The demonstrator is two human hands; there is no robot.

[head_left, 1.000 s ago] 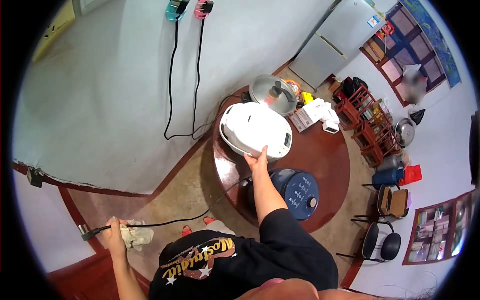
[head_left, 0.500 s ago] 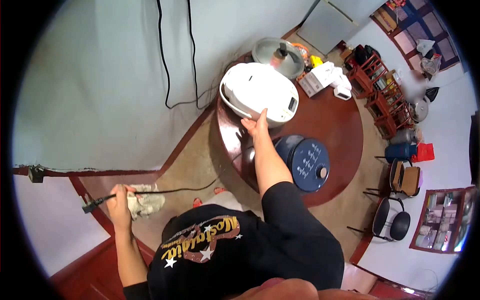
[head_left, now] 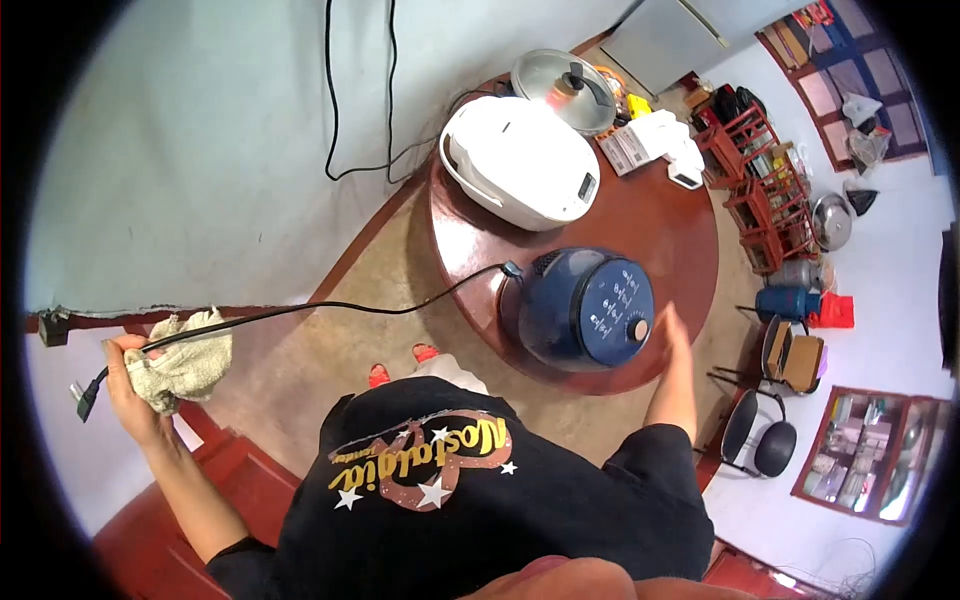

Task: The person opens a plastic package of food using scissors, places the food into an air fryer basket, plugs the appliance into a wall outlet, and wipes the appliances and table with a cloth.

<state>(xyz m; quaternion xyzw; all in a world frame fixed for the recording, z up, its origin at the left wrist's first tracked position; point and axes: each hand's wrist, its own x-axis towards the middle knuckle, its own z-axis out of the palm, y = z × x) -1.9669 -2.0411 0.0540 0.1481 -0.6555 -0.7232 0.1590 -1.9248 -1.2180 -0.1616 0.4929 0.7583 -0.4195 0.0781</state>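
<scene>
My left hand (head_left: 135, 400), out at the left, is closed around a black power cord (head_left: 330, 304) and a pale, crumpled cloth (head_left: 190, 365). The cord's plug (head_left: 88, 395) sticks out beyond the fingers. From there the cord runs to the back of a blue air fryer (head_left: 550, 325), which has a dial and white icons on its panel. My right hand (head_left: 676, 345) is beside the air fryer's dial side, fingers stretched out and slightly blurred; whether it touches the air fryer I cannot tell. A white rice cooker (head_left: 520, 165) stands behind the air fryer.
Both appliances stand on a round red-brown table (head_left: 690, 240). Farther back are a glass pot lid (head_left: 540, 75), a white box (head_left: 630, 145) and a fridge (head_left: 665, 45). Wooden stools (head_left: 750, 200) and black chairs (head_left: 775, 450) line the right wall. Another cord hangs on the left wall.
My right hand has left the rice cooker and moved to the air fryer's dial side. My left hand has moved farther left with the cord, and the cloth now shows raised in it.
</scene>
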